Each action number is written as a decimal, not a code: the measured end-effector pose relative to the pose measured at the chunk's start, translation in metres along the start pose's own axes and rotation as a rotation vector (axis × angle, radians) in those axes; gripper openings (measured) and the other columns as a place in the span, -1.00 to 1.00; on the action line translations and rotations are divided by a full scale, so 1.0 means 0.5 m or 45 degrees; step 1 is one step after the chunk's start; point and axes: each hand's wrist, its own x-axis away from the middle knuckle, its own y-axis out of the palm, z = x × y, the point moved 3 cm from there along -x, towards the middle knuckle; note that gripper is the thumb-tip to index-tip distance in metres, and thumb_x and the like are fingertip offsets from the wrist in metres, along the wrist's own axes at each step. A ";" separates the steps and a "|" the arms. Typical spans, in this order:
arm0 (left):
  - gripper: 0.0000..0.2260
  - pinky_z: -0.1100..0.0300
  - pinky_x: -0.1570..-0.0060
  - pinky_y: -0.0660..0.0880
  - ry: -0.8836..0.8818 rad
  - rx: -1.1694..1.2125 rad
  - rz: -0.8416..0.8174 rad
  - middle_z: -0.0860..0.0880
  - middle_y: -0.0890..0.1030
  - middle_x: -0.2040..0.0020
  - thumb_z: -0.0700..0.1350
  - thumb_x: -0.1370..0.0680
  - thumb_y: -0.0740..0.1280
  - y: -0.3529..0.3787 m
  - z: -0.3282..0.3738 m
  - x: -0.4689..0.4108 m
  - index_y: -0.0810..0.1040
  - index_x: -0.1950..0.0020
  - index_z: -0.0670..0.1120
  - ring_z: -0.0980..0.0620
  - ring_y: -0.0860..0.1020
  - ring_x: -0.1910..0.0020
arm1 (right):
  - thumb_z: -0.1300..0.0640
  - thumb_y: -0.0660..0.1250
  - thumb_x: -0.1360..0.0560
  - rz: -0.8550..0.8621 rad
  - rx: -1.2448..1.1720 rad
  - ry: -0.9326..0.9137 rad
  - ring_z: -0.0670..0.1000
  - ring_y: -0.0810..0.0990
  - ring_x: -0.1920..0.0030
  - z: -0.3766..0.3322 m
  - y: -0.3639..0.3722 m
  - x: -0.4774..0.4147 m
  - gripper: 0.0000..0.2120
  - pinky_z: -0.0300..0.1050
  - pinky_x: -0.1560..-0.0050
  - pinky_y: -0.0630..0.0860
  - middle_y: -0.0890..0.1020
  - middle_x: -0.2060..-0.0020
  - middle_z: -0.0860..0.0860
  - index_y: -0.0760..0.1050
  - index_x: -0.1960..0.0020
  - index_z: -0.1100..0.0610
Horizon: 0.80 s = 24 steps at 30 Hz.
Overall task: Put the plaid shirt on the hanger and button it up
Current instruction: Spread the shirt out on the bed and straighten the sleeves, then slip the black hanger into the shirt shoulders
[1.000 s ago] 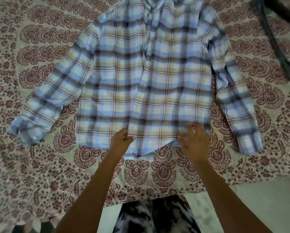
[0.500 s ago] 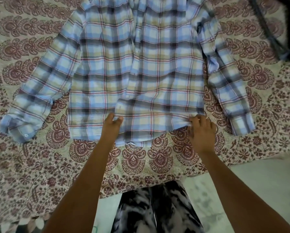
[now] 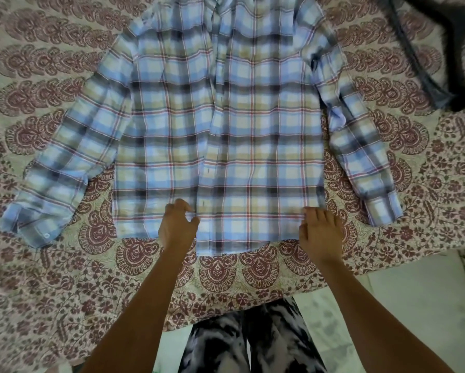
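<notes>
On the bed point(image 3: 64, 292), covered by a maroon-patterned spread, the plaid shirt point(image 3: 226, 125) lies flat before us, front up, sleeves spread toward 8 and 4 o'clock. At 1 o'clock a dark strap-like thing point(image 3: 425, 68) lies apart from it. Our left hand point(image 3: 178, 227) pinches the front placket edge near the hem, fingers closed on the cloth; our right hand point(image 3: 320, 232) grips the hem's corner.

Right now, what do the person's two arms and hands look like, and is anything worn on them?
Both forearms are bare: no sleeves show. The left hand and right hand wear no gloves, and no watch, bracelet or ring is visible.
</notes>
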 end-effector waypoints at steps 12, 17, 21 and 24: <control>-0.75 0.19 0.02 0.37 0.424 0.156 -0.062 -0.09 0.46 -0.23 -0.19 -0.47 0.38 -0.100 0.247 -0.138 0.51 -0.14 -0.11 -0.08 0.48 -0.16 | 0.10 0.14 -0.45 0.208 -0.536 0.320 0.28 0.52 -0.16 -0.071 -0.130 -0.224 -0.54 0.21 -0.20 0.39 0.54 -0.19 0.24 0.40 -0.30 0.27; -0.75 0.21 -0.03 0.36 0.632 0.135 -0.132 -0.10 0.47 -0.21 -0.21 -0.47 0.38 -0.062 0.390 -0.189 0.51 -0.14 -0.13 -0.08 0.49 -0.16 | 0.05 0.08 -0.46 0.218 -0.675 0.438 0.25 0.48 -0.22 -0.005 -0.153 -0.313 -0.48 0.18 -0.22 0.42 0.49 -0.27 0.21 0.32 -0.38 0.23; -0.73 0.20 -0.08 0.31 0.756 0.104 -0.137 -0.14 0.50 -0.18 -0.16 -0.42 0.40 0.002 0.539 -0.245 0.55 -0.11 -0.14 -0.14 0.47 -0.18 | 0.01 0.05 -0.48 0.255 -0.715 0.490 0.23 0.46 -0.26 0.098 -0.169 -0.394 -0.48 0.11 -0.26 0.36 0.49 -0.27 0.20 0.34 -0.36 0.23; -0.74 0.10 -0.12 0.38 0.891 0.102 -0.155 -0.18 0.50 -0.17 -0.23 -0.43 0.41 0.068 0.696 -0.285 0.55 -0.11 -0.16 -0.17 0.48 -0.17 | 0.04 0.07 -0.48 0.292 -0.727 0.535 0.24 0.37 -0.34 0.213 -0.179 -0.469 -0.47 0.14 -0.34 0.28 0.41 -0.34 0.22 0.28 -0.40 0.25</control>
